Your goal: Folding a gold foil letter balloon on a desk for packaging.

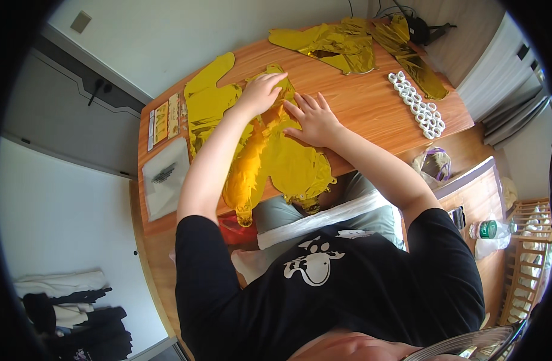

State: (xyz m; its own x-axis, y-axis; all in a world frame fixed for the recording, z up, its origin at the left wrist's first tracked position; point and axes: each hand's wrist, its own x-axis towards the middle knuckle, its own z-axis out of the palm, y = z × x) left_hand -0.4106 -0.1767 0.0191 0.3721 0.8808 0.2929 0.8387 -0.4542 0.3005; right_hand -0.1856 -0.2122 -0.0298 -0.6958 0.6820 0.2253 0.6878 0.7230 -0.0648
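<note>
A flat gold foil balloon (299, 159) lies at the table's near edge, its lower end hanging over toward my lap. My right hand (317, 123) rests on its upper part, palm down with fingers spread. At the balloon's far end is my left hand (264, 93), its fingers stretched out over the foil and holding nothing that I can see. A crinkled orange-gold strip of the foil (250, 162) runs below the left hand, partly behind my left forearm. Another flat gold foil balloon (207, 96) spreads out to the left, overlapped by that forearm.
More gold foil balloons (342, 45) lie along the far edge of the wooden table (348, 96). Several white rings (417, 108) sit in rows at the right. A translucent bag with small dark pieces (163, 174) and printed cards (160, 123) are at the left. A bottle (487, 229) stands right.
</note>
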